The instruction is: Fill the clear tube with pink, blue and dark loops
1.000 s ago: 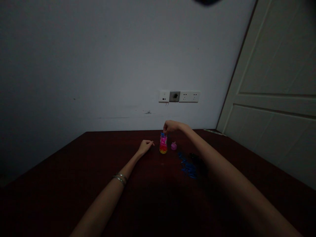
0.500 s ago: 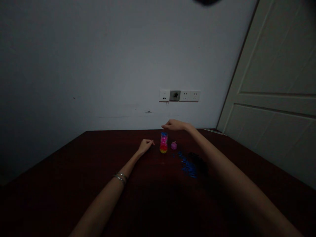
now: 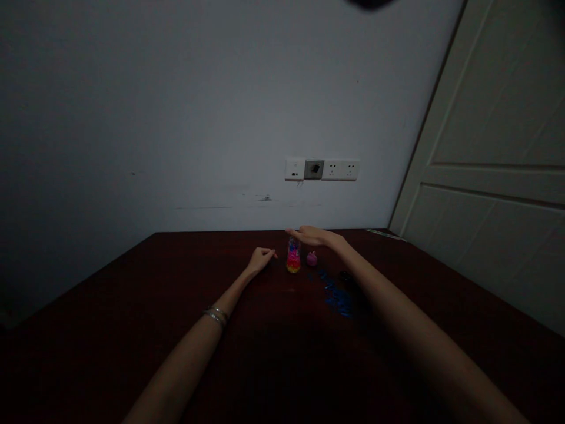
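A small clear bottle [image 3: 293,259] filled with pink, orange and yellow layers stands upright on the dark red table [image 3: 176,306]. My right hand [image 3: 313,236] lies flat over the bottle's mouth, palm down, fingers stretched out. My left hand [image 3: 261,258] rests on the table just left of the bottle, fingers curled in loosely. A pink cap [image 3: 311,258] sits on the table right of the bottle. Several small blue pieces [image 3: 338,297] lie scattered nearer to me under my right forearm.
A grey wall with a row of sockets [image 3: 322,169] rises behind the table. A white panelled door [image 3: 494,171] stands at the right. A dark lump [image 3: 348,280] lies beside the blue pieces. The room is dim.
My right hand went from a pinch at the bottle's mouth to an open flat palm pressed down over it. The left hand stayed where it was.
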A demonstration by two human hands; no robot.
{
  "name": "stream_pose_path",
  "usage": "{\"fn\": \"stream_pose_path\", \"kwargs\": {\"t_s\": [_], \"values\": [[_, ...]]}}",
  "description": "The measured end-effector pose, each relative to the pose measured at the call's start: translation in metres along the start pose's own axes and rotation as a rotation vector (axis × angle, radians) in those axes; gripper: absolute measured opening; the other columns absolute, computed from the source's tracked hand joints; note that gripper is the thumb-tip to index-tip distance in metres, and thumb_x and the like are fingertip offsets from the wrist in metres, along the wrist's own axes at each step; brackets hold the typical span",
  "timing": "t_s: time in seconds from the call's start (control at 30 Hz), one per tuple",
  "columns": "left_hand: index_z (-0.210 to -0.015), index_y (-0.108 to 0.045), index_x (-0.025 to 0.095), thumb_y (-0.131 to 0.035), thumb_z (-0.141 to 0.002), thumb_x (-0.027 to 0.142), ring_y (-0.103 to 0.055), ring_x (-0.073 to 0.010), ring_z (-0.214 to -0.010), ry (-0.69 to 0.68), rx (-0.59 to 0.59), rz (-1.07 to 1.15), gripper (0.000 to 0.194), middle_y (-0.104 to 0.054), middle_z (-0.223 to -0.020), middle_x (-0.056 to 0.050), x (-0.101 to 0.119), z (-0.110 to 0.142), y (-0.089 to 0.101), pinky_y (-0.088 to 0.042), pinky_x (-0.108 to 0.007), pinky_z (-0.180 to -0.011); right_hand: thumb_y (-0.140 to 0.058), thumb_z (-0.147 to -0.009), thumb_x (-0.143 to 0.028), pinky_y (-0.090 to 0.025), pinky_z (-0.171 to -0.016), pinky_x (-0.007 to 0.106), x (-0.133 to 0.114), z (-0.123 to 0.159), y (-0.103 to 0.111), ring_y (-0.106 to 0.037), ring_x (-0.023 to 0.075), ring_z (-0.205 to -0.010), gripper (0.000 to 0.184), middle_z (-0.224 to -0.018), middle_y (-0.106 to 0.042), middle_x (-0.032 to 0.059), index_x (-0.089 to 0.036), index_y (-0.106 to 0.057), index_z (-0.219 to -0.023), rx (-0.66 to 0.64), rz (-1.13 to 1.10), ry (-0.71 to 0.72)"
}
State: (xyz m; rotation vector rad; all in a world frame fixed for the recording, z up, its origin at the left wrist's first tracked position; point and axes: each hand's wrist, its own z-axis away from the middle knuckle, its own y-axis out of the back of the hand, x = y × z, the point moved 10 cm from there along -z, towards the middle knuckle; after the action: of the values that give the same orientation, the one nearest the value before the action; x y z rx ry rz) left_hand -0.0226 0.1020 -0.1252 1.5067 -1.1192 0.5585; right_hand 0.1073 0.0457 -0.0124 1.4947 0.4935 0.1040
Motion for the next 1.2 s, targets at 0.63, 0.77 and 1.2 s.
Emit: {"fn": "stream_pose_path", "kwargs": {"t_s": [0.63,0.77,1.2], "values": [[-0.072,-0.066,0.015,-0.062,-0.063,0.037,-0.056,-0.0166,-0.068,0.099,-0.006,-0.379,0.024,-0.064,-0.075,-0.007,-0.011,-0.005,0.017,-0.037,-0.024,-0.058,-0.026,-0.087,-0.051,-0.038,-0.066,0.025,0.011,0.016,0.042,-0.055,0.0171,-0.069,0.06,-0.07,-0.064,0.0096,-0.008,-0.067,-0.08,0.27,-0.129,0.135],[-0.074,-0.065,0.018,-0.064,-0.062,0.034,-0.056,-0.0182,-0.072,0.151,-0.01,-0.472,0.02,-0.064,-0.079,-0.007,-0.011,0.0,0.018,-0.036,-0.024,-0.059,-0.028,-0.086,-0.05,-0.036,-0.06,0.024,0.013,0.015,0.039,-0.053,0.0148,-0.063,0.058,-0.066,-0.062,0.0067,-0.009,-0.067,-0.075,0.276,-0.134,0.151],[-0.069,-0.065,0.016,-0.06,-0.059,0.015,-0.055,-0.0142,-0.066,0.139,-0.086,-0.42,0.011,-0.062,-0.073,-0.005,-0.01,-0.006,0.01,-0.037,-0.022,-0.057,-0.058,-0.07,-0.023,-0.041,-0.063,0.023,-0.002,0.005,0.032,-0.056,0.0144,-0.069,0.017,-0.072,-0.066,0.0069,-0.01,-0.068,-0.075,0.247,-0.162,0.241]]}}
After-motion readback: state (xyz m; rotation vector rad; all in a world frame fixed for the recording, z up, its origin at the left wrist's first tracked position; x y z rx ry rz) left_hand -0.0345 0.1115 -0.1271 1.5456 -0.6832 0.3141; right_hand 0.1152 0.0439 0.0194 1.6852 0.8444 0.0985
